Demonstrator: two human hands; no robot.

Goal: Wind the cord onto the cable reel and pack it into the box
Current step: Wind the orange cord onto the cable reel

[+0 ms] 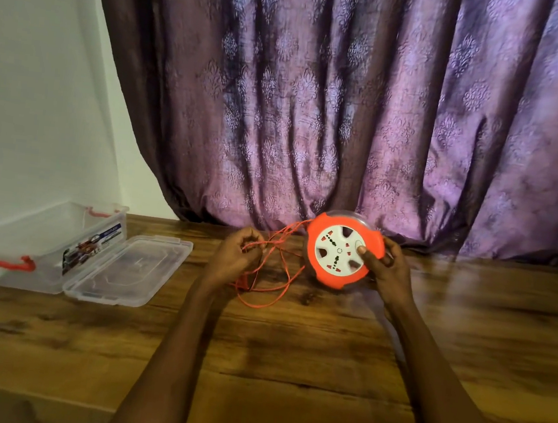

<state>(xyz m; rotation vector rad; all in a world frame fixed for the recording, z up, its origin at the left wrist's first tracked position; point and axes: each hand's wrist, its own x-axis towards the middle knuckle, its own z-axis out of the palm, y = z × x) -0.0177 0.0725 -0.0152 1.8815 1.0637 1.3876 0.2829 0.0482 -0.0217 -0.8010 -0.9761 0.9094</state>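
A: One surface, a wooden table. Brown plank grain, dark knots, a slight sheen on the right side. It runs to a white wall on the left and a purple curtain at the back.

B: Curtain texture?

A: Heavy folds, shiny weave, pale damask motifs repeated down the cloth. Its hem meets the far table edge.

B: The cable reel?

A: The cable reel is held on edge just above the table, near the curtain hem. Round, orange plastic rim, white face with socket holes and dark oval cut-outs. A clear drum shows behind the rim.

B: Who has it?

A: The right hand grasps it on its right side, thumb pressed on the white face, fingers curled behind the rim.

B: And the cord?

A: The cord is thin and orange. It leaves the reel's upper left, passes through the left hand, and drops in loose loops on the wood between the two hands. That hand's fingers are curled around the strands, pinching them.

B: The box?

A: The box is far left against the wall, well apart from the reel. Clear plastic, rectangular, red handles at both ends, a printed label on its side. Its clear lid lies flat just beside it, on the right.
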